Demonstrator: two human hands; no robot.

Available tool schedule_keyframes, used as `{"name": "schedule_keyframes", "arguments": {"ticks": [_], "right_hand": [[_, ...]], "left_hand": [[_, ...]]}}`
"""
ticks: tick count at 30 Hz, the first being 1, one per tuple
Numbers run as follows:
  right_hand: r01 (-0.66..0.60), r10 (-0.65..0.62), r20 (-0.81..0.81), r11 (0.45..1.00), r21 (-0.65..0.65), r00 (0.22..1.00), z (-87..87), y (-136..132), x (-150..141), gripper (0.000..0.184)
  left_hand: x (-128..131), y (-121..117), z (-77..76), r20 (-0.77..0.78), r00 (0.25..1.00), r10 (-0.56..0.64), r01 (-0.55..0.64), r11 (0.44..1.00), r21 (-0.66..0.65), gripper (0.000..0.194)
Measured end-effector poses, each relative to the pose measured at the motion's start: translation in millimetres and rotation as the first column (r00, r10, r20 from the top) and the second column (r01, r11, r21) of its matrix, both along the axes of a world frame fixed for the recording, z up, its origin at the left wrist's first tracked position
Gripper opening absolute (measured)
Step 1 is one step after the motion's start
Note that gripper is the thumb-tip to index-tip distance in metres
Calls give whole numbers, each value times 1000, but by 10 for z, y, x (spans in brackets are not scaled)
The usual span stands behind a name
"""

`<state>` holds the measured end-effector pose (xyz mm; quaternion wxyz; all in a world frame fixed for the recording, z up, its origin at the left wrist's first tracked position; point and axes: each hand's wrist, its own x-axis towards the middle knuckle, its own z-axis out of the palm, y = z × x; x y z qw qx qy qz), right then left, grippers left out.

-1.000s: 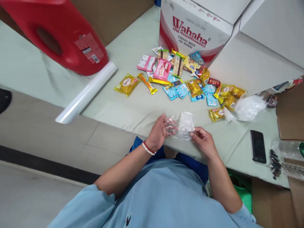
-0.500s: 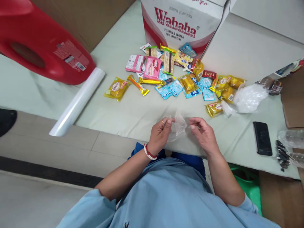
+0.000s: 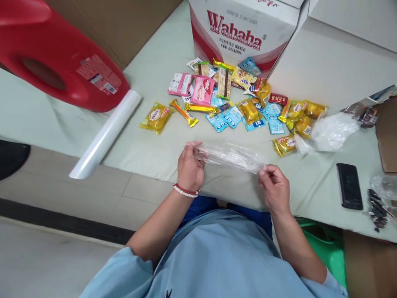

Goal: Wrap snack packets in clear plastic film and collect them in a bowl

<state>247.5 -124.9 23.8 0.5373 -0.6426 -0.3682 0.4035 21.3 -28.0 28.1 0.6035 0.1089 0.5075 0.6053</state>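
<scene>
A clear plastic bag is stretched sideways between my two hands above the table's front edge. My left hand grips its left end, the fingers partly behind the film. The right end is pinched between thumb and fingers of my right hand. Beyond the bag lie wrapped snacks: a pink nabati packet, a crispy bar in clear wrap, an orange stick-shaped packet, a yellow-wrapped cake and several light-blue sachets. Another yellow-wrapped cake is nearest my right hand.
A white roll of plastic lies beside a large red jug at left. A Wahaba-style printed water carton stands behind the snacks. To the right are crumpled clear plastic, a black phone and small dark objects.
My hands have moved apart, the left one leftward and the right one slightly down and right. My right hand has taken hold of the bag, which is now drawn out lengthwise.
</scene>
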Motion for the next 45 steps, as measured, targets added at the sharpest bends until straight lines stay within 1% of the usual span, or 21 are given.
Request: {"name": "schedule_keyframes", "arguments": {"ticks": [3,5,8,11,13,15,18,22,25,26,28,31,32,34,36,37,39,41,42,44,45], "right_hand": [[-29,29,-3,995,-100,1000,-43,-79,131,30],[-69,72,13,982,-175,997,-37,-73,225,32],[-76,93,85,980,-183,992,11,13,314,32],[-98,109,148,992,-78,983,81,174,280,31],[-215,217,210,976,-30,953,125,303,194,37],[-400,396,273,915,-42,877,162,428,96,40],[-548,549,296,831,-91,782,209,577,32,25],[-414,405,237,910,-13,883,281,664,186,26],[-304,273,219,945,122,937,329,662,349,25],[-279,244,210,948,153,947,343,656,389,26],[-242,213,176,956,164,961,371,646,445,29],[-235,226,116,970,69,967,438,654,505,35],[-233,228,100,972,40,969,471,664,528,36],[-233,233,56,973,-5,971,546,687,580,38],[-240,240,0,970,-31,971,613,703,628,41],[-250,249,-32,967,-46,968,633,706,645,42],[-268,262,-88,960,-75,961,638,699,656,42],[-268,258,-106,959,-87,960,593,683,645,41],[-264,255,-102,961,-88,962,556,676,638,40],[-239,234,-69,968,-72,970,466,679,640,38],[-215,213,-39,975,-53,976,419,691,654,36]], "left_hand": [[-30,87,-14,158,987,-33,50,993,-105,31],[-35,108,-8,161,986,-45,68,988,-141,32],[0,71,28,32,997,-72,75,993,-95,40],[74,-15,94,-108,987,-119,122,992,14,48],[124,-70,144,-173,975,-143,156,986,62,50],[155,-106,183,-217,963,-159,182,979,92,52],[135,-119,181,-303,942,-145,192,972,133,54],[3,-96,66,-454,880,-142,236,959,158,54],[-90,-95,0,-482,831,-279,369,924,102,60],[-110,-98,-2,-478,808,-346,438,894,93,61],[-136,-98,20,-510,710,-486,607,789,93,58],[-167,-62,68,-703,446,-555,797,603,30,43],[-181,-39,72,-768,366,-525,809,588,-16,33],[-220,12,53,-855,281,-435,759,646,-80,13],[-260,54,17,-876,310,-370,655,751,-85,6],[-274,68,4,-857,370,-358,608,791,-68,6],[-283,80,4,-723,587,-365,523,852,-5,14],[-269,82,46,-433,808,-399,455,890,31,25],[-256,83,77,-270,868,-418,441,897,28,30],[-235,85,144,-38,890,-455,455,891,-3,38],[-229,86,172,2,880,-475,475,880,-17,41]]}}
